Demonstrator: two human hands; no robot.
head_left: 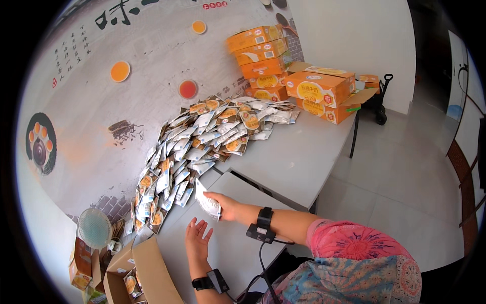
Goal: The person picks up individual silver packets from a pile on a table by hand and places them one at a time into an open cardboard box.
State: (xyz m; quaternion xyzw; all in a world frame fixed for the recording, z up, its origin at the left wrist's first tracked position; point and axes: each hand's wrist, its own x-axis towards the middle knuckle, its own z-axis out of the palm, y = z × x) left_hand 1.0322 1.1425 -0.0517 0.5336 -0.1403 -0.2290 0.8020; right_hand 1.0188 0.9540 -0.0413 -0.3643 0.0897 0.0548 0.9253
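Observation:
My right hand (226, 205) grips a small stack of white sachets (207, 201) at the near end of a long heap of sachets (192, 147) that runs along the wall on the grey table (293, 157). My left hand (197, 239) lies flat and open on the table just below the stack, holding nothing. Both wrists wear black bands with a cable. An open cardboard box (142, 268) with a few sachets inside stands to the left of my left hand.
Orange cartons (263, 61) are stacked at the table's far end, with more open ones (324, 91) beside them. A black trolley (379, 101) stands on the tiled floor beyond. A small round fan (94, 228) and more boxes sit at lower left.

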